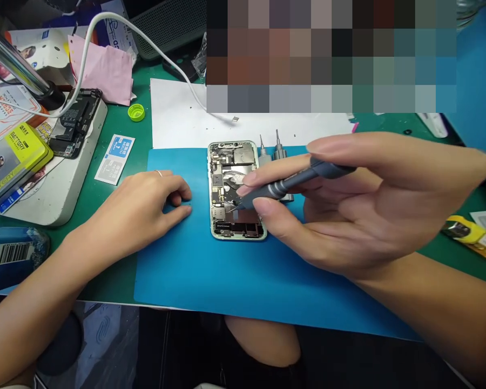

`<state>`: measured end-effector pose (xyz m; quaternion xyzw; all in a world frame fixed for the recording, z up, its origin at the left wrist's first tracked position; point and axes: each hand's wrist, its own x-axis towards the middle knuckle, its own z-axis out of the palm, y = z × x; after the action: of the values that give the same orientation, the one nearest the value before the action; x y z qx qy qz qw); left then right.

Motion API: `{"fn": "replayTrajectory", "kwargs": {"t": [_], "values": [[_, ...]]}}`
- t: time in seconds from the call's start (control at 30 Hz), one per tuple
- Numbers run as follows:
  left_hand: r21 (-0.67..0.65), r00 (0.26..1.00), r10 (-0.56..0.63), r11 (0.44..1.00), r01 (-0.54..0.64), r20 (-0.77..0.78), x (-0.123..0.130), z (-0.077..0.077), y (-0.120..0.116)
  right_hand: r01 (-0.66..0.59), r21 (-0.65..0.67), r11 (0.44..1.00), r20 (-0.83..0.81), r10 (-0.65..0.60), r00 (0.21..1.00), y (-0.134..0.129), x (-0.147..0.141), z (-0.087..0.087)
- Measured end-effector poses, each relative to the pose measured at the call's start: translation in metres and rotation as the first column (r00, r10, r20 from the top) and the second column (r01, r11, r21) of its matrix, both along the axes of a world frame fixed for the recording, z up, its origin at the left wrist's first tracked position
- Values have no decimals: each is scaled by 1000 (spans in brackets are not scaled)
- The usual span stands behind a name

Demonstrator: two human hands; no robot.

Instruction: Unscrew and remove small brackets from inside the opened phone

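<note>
An opened smartphone (217, 180) lies on a blue mat (194, 270), its circuit board and inner parts exposed. My right hand (348, 210) pinches a grey precision screwdriver (283, 186) between thumb and fingers, above the phone's right side. Its thin tip points down at the lower middle of the phone; whether it touches, I cannot tell. To the left of the phone, my left hand (146, 202) rests on the mat, fingers loosely curled, thumb apart, nothing held. Two more screwdrivers (279, 151) with fine bits stand partly hidden behind my right hand.
White paper (178, 116) with small loose parts lies beyond the mat. At left are a blue-and-white card (115, 158), a green cap (136, 112), a white device (81, 156) carrying a black phone part, and a yellow battery box (24, 156). A white cable (146, 39) arches over.
</note>
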<state>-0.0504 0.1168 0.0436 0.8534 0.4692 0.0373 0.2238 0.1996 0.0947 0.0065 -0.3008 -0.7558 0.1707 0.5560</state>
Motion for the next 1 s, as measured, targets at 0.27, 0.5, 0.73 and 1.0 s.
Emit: {"fn": "replayTrajectory", "kwargs": {"t": [0.27, 0.5, 0.73, 1.0], "values": [[10, 998, -57, 998, 57, 36, -7, -5, -2, -51, -283, 958, -1, 52, 999, -8, 1, -4], [78, 993, -99, 993, 94, 59, -8, -8, -5, -18, -13, 1000, 72, 18, 997, -1, -2, 2], [114, 994, -101, 989, 95, 45, -4, -9, -5, -25, -52, 998, 80, 29, 996, -3, -4, -4], [86, 990, -99, 992, 90, 101, -4, -9, -4, -29, -82, 996, 69, 35, 997, -4, -6, -5]]}}
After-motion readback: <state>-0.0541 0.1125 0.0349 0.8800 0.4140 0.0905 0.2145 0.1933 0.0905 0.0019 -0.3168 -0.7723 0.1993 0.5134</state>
